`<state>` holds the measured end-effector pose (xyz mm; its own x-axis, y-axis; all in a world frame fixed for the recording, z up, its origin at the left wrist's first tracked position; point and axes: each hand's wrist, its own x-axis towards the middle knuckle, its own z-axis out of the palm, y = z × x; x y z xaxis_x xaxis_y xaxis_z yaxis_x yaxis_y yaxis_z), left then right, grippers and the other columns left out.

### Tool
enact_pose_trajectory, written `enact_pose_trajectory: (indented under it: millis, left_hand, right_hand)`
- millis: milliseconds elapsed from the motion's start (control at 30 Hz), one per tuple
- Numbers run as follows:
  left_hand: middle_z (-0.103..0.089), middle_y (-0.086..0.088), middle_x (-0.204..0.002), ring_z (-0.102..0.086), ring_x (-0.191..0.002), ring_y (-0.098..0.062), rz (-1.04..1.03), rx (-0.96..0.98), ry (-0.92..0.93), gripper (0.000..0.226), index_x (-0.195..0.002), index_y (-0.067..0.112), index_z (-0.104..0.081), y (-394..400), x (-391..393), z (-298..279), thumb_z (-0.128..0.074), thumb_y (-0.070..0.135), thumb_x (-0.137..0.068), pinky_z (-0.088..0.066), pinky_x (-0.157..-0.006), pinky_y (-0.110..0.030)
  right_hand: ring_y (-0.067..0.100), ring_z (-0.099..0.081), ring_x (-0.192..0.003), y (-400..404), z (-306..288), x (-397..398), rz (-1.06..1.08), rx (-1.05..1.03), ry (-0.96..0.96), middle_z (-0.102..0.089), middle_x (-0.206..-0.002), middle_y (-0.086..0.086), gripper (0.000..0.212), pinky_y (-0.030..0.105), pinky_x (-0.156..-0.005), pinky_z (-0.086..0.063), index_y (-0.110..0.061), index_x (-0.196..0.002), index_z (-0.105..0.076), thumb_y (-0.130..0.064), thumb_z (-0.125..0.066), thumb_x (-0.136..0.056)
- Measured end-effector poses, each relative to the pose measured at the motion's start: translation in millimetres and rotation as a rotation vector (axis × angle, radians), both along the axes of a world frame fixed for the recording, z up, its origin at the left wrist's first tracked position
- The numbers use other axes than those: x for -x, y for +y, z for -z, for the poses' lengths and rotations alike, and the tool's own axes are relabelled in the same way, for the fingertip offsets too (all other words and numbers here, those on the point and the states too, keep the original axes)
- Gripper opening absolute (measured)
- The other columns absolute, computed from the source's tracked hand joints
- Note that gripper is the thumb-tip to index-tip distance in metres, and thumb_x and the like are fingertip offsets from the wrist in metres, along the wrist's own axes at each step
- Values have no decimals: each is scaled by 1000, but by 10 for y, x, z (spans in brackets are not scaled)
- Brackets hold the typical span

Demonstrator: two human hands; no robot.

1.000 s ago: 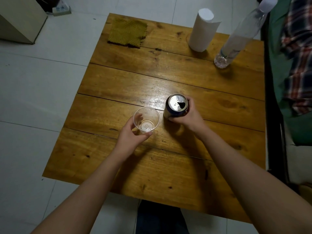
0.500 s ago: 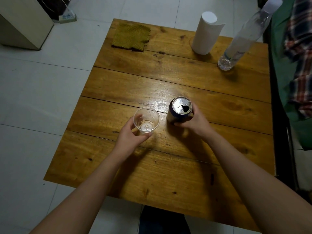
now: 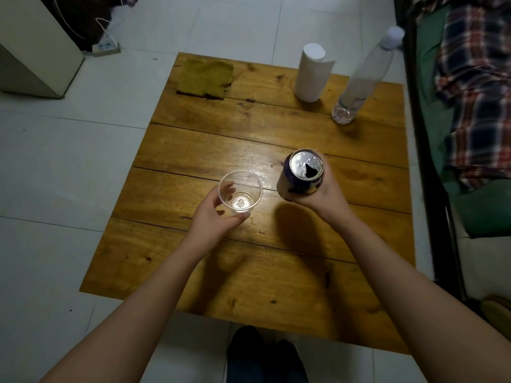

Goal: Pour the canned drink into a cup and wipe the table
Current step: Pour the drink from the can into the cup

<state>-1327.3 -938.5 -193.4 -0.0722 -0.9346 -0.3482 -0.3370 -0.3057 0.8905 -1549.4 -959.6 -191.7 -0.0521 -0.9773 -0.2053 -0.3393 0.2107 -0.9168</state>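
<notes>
From the head view, the can (image 3: 301,175) has just come up off the tabletop (image 3: 276,272), so pouring can start soon. The right hand (image 3: 320,194) has its grip wrapped around the can, just right of the cup (image 3: 240,193). The left hand (image 3: 213,219) curls around the empty cup, which sits on the tabletop.

Can (image 3: 300,181): dark blue, silver top. Cup (image 3: 240,193): clear. Table (image 3: 276,258): honey-brown planks. Far left cloth (image 3: 205,78): olive-yellow. Far paper roll (image 3: 312,73): white. Right fabric (image 3: 475,87): red-navy-white plaid.
</notes>
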Motion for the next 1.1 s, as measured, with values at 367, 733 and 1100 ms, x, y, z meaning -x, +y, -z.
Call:
enact_pose_trajectory:
  millis: [367,733,1100]
  left_hand:
    - [-57,19,-114,-51,-113,0,140,74,44,61,-117,37,-48,293,350,-1161,-78,14,-69,-43,-102,-38]
    - [-57,20,-112,-53,-108,2,210,185,47,62,-118,36,-48,550,608,-1872,-80,18,-68,-47,-97,-36]
    - [-58,16,-113,-55,-108,-2,227,213,37,61,-119,31,-50,682,612,-2023,-81,20,-67,-48,-97,-40]
  right_hand:
    - [-2,-45,-105,502,-1410,270,148,93,-47,-46,-115,-16,84,6,-73,-40,-24,-127,-31,-10,-82,-62]
    - [1,-49,-105,1029,-2132,379,206,180,-139,-47,-119,-9,82,7,-75,-43,-25,-130,-28,-8,-78,-67]
    - [17,-47,-120,1165,-2262,427,199,213,-126,-46,-131,3,83,26,-92,-46,-17,-134,-27,-13,-77,-68]
